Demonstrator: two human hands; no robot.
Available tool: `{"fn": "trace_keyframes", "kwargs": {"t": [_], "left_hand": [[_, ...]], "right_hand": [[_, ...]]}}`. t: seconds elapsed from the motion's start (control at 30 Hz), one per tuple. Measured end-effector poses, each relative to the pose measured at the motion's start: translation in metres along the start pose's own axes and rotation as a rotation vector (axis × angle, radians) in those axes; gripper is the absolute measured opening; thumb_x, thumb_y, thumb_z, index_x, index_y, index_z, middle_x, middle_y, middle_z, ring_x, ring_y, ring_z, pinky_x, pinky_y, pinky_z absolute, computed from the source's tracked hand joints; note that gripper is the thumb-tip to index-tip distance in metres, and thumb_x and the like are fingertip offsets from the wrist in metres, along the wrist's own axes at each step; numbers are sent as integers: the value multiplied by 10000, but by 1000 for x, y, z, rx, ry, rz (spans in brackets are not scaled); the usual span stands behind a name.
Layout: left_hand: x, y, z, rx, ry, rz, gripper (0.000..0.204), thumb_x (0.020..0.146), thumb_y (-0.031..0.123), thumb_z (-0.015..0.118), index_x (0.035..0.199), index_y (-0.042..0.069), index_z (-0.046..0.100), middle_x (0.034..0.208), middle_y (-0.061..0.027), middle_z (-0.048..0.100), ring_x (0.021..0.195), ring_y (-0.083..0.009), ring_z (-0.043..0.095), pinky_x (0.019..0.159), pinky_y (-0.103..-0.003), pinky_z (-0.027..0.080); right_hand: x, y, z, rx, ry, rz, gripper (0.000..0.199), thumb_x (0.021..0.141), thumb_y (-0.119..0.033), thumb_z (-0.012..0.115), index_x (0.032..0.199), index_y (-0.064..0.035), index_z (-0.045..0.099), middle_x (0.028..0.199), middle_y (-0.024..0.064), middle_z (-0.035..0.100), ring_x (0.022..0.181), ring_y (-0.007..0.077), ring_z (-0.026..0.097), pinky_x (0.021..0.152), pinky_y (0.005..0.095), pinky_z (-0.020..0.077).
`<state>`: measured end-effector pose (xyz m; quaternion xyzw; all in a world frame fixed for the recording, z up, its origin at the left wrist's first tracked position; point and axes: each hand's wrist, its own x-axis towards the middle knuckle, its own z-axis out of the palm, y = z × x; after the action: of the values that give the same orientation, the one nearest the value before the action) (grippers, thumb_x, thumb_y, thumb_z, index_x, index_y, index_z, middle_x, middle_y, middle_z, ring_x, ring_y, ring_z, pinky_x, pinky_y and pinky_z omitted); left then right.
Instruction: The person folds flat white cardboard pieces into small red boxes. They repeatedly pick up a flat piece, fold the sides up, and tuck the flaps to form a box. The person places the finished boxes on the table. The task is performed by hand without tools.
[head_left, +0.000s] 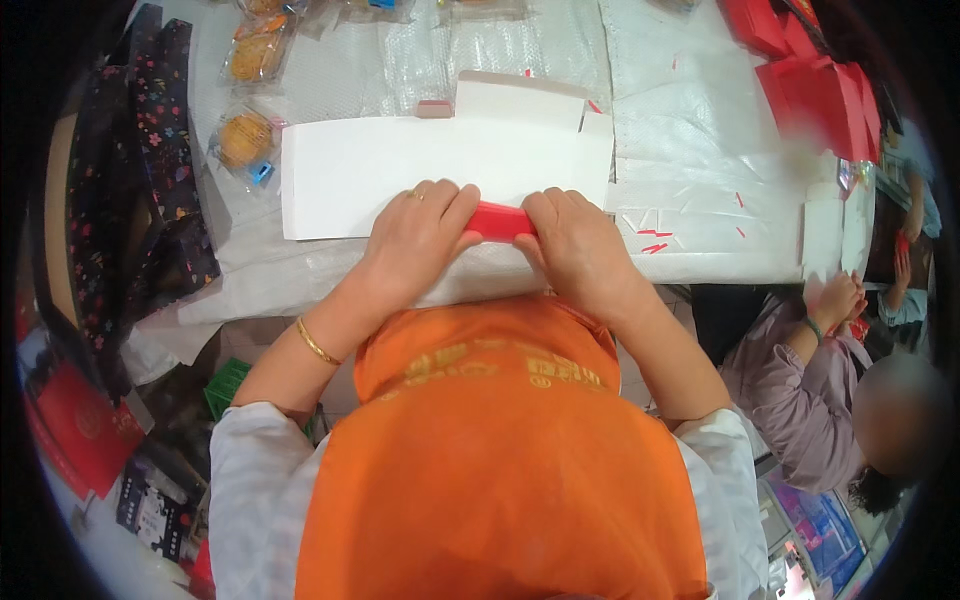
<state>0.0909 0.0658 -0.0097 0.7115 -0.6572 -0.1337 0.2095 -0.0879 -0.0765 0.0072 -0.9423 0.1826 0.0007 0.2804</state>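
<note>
A flat, unfolded paperboard box blank [370,170] lies before me, its white side up. At its near edge a red flap [500,222] shows between my hands; it looks like part of the blank bent up, though its join is hidden. My left hand [425,240] grips the left end of this flap, with the thumb toward me and the fingers curled over. The right end is pinched the same way by my right hand [578,240]. Two narrow tabs stick out along the blank's far side.
Wrapped golden pastries [245,138] lie at the far left. Red paper scraps [655,240] are scattered to the right, and red boxes [820,100] are piled at the far right. A co-worker's hands [838,300] are busy at the table's right edge.
</note>
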Motion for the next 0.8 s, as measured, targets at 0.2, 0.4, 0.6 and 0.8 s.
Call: {"fn": "trace_keyframes", "kwargs": {"t": [0.2, 0.4, 0.6, 0.8], "left_hand": [[-35, 6, 9, -156, 273, 314, 366, 758, 75, 792, 1102, 42, 668, 902, -80, 639, 782, -252, 638, 669, -357, 519], [-51, 10, 9, -186, 171, 364, 310, 735, 36, 776, 1028, 14, 679, 883, -77, 632, 774, -246, 638, 656, -351, 519], [-57, 12, 16, -193, 66, 306, 191, 760, 39, 751, 932, 27, 668, 836, -70, 609, 742, -251, 614, 647, -352, 513], [-40, 18, 6, -288, -39, 34, 111, 848, 126, 734, 855, 43, 661, 795, -87, 619, 730, -289, 604, 639, -386, 494]], "right_hand": [[-48, 5, 29, -37, 313, -309, 351, 756, -107, 768, 1081, -78, 640, 915, 61, 615, 810, 261, 604, 693, 356, 472], [-70, 3, 37, -64, 382, -369, 275, 740, -67, 715, 1015, -73, 705, 893, 36, 631, 771, 227, 617, 663, 344, 476], [-77, 5, 47, 33, 315, -316, 251, 770, -82, 681, 1020, -64, 686, 911, 56, 624, 790, 254, 617, 688, 357, 503], [-60, -8, 27, 194, 147, -22, 112, 838, -82, 726, 945, -57, 706, 841, 102, 654, 785, 303, 632, 688, 383, 516]]}}
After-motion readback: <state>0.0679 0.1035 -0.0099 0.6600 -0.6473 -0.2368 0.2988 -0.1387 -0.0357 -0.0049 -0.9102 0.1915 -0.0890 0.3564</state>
